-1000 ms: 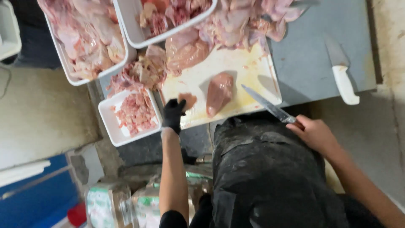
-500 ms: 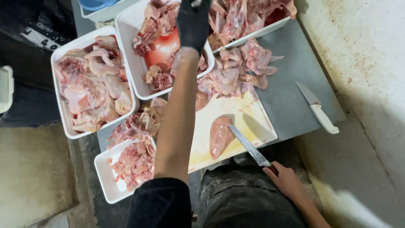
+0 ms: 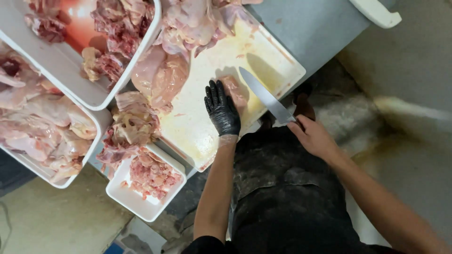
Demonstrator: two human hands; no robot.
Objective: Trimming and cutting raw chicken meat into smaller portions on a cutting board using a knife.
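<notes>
My left hand [image 3: 221, 109], in a black glove, lies flat with fingers spread on a pale chicken breast piece [image 3: 236, 92] on the white cutting board [image 3: 202, 127]. My bare right hand [image 3: 313, 136] grips the handle of a long knife [image 3: 266, 96], whose blade lies beside the breast piece on its right, tip pointing away from me. More raw chicken pieces [image 3: 160, 77] are heaped on the board's far left part.
White trays of raw chicken stand to the left: a large one [image 3: 101, 96], another at the far left [image 3: 96, 124], and a small one with trimmings [image 3: 136, 202] at the near edge. A second white-handled knife [image 3: 376, 11] lies on the grey table [image 3: 310, 33].
My left hand came back from the far tray and now presses on the breast piece on the board. The knife blade has moved up next to that piece. The view has moved closer.
</notes>
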